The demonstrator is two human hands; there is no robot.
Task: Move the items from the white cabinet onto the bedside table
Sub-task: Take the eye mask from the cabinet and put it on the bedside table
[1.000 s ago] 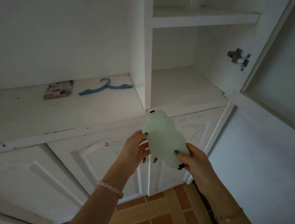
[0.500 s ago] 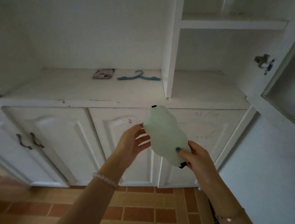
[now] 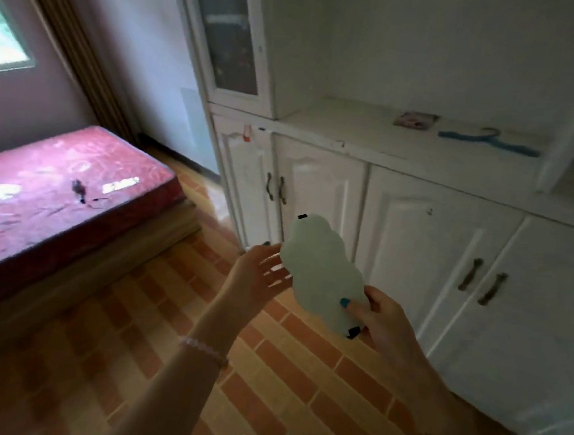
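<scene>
The right hand (image 3: 379, 314) pinches the lower end of a pale green, cloud-shaped soft eye mask (image 3: 322, 271) with small black strap tabs at its top and bottom edges; the thumb, with a teal-painted nail, presses on the front face and the other fingers are behind it. The mask stands tilted, its upper end leaning up and to the left of that hand, in the air above the floor of orange-brown brick-pattern tiles (image 3: 287, 365).

The left hand (image 3: 257, 276) is spread, fingers loosely apart, just left of the mask; whether the fingertips touch its edge cannot be told. A pale pink bead bracelet (image 3: 204, 348) sits on that wrist.

Beyond both hands stands the white wooden cabinet (image 3: 413, 210) with panelled lower doors. On its open shelf, up and to the right of the right hand, lie a small flat patterned pink packet (image 3: 415, 120) and, just right of it, a light blue plastic hanger (image 3: 487, 141). Far to the left of the left hand is a bed with a red patterned mattress (image 3: 62, 179).
</scene>
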